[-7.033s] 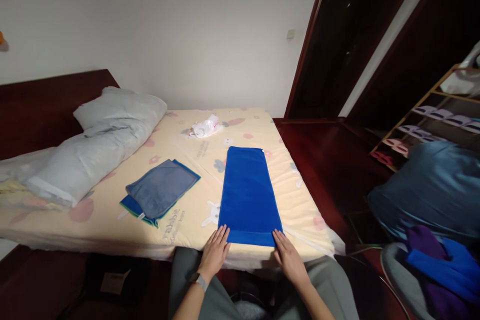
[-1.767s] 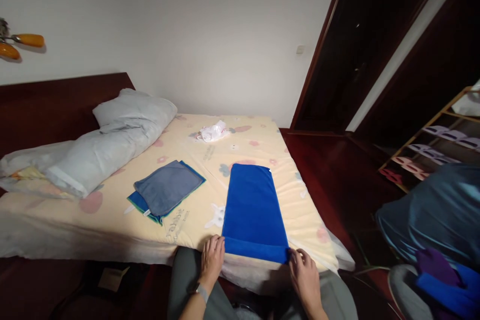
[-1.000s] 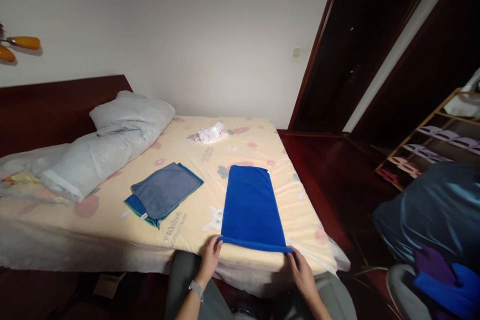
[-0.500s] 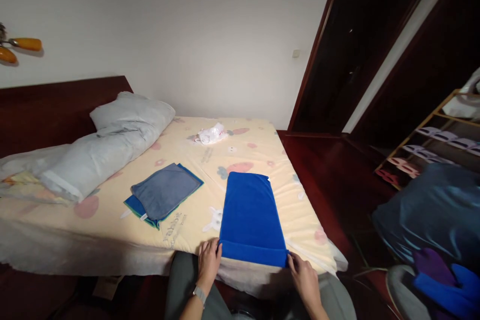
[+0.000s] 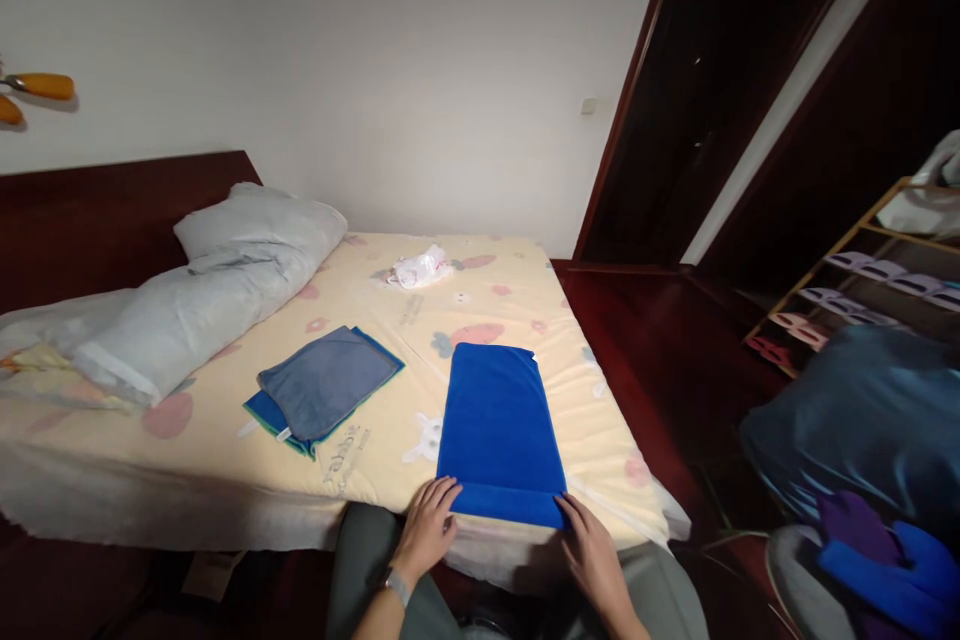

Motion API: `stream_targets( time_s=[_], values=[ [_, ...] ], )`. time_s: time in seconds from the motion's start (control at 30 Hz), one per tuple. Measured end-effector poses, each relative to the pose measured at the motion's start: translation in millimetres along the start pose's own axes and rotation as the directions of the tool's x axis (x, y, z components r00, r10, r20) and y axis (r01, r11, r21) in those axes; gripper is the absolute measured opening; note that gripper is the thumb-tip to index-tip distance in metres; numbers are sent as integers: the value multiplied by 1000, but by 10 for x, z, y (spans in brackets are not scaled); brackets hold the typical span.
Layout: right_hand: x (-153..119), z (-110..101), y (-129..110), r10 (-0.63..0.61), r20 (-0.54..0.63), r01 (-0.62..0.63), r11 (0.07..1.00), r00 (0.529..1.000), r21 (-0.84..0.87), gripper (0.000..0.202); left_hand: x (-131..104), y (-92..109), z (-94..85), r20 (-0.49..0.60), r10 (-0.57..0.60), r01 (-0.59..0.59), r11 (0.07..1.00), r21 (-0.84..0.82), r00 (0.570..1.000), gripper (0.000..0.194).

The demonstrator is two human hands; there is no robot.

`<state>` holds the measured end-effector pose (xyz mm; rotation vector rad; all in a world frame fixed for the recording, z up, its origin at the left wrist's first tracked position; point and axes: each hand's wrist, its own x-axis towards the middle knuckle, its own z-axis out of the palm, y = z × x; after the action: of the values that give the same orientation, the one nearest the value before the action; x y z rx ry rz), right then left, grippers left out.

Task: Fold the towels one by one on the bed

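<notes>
A blue towel [image 5: 499, 420] lies flat on the bed, longer away from me than across, with a narrow folded strip along its near end. The fingers of my left hand [image 5: 427, 530] rest stretched over the strip's left corner, thumb apart near the front edge. At the right corner, my right hand [image 5: 592, 555] has its fingertips closed on the towel's edge. To the left is a stack of cloths, with a grey cloth [image 5: 326, 385] over blue ones and a small white tag at its near corner.
Beyond the towel, a crumpled white plastic bag [image 5: 420, 268] lies on the patterned bed sheet [image 5: 480, 305]. A grey quilt [image 5: 217, 290] is bunched by the headboard [image 5: 112, 210]. At right are a shoe rack [image 5: 847, 265] and a dark blue covered heap [image 5: 847, 410].
My left hand has shifted right and onto the towel, its fingers now lying over the strip. My right hand has moved slightly left and up along its corner. The view has shifted slightly.
</notes>
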<state>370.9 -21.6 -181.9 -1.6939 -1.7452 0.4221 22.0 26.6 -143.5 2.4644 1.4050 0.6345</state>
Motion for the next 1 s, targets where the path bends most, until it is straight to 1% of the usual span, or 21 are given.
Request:
stream_targets(
  time_s=[0.07, 0.13, 0.2, 0.27, 0.33, 0.4, 0.5, 0.6, 0.7, 0.77, 0.83, 0.9, 0.93, 1.0],
  values=[
    [43, -2, 14, 64, -19, -62, 993, 998, 97, 54, 20, -62, 18, -13, -47, 46, 995, -93, 999, 61],
    [87, -12, 32, 164, -48, -149, 962, 985, 227, 51, 27, -125, 40, -52, -97, 86, 979, -186, 994, 56],
    [134, -19, 53, 271, -55, -238, 912, 961, 335, 49, 38, -180, 67, -109, -168, 133, 953, -272, 980, 48],
    [194, -17, 78, 324, -47, -285, 885, 945, 368, 50, 65, -225, 99, -147, -250, 189, 923, -336, 957, 39],
    [276, -7, 105, 348, -29, -320, 890, 937, 326, 53, 117, -264, 137, -166, -317, 239, 897, -372, 934, 33],
    [381, 4, 129, 374, -5, -362, 900, 927, 242, 56, 188, -295, 180, -200, -355, 264, 889, -374, 913, 34],
    [549, 7, 151, 390, 15, -389, 913, 921, 124, 59, 320, -328, 237, -281, -400, 308, 897, -318, 873, 37],
    [679, -13, 163, 372, 14, -372, 927, 928, 49, 61, 445, -347, 255, -296, -452, 394, 888, -235, 842, 32],
    [722, -56, 176, 342, 19, -342, 939, 939, -36, 62, 497, -348, 233, -253, -480, 457, 877, -147, 840, 33],
    [696, -92, 175, 322, 31, -319, 943, 946, -91, 60, 472, -334, 206, -243, -470, 469, 881, -68, 848, 35],
    [642, -123, 152, 310, 48, -301, 944, 950, -133, 58, 412, -303, 178, -253, -448, 466, 884, 14, 857, 34],
    [579, -140, 104, 288, 48, -275, 944, 956, -185, 57, 343, -259, 146, -281, -423, 457, 887, 64, 861, 32],
    [550, -142, 75, 266, 30, -254, 944, 964, -209, 57, 310, -233, 130, -299, -409, 447, 892, 68, 862, 31],
    [500, -133, 20, 201, -53, -208, 948, 978, -242, 56, 253, -178, 98, -335, -374, 412, 910, 49, 865, 32]
  ],
)
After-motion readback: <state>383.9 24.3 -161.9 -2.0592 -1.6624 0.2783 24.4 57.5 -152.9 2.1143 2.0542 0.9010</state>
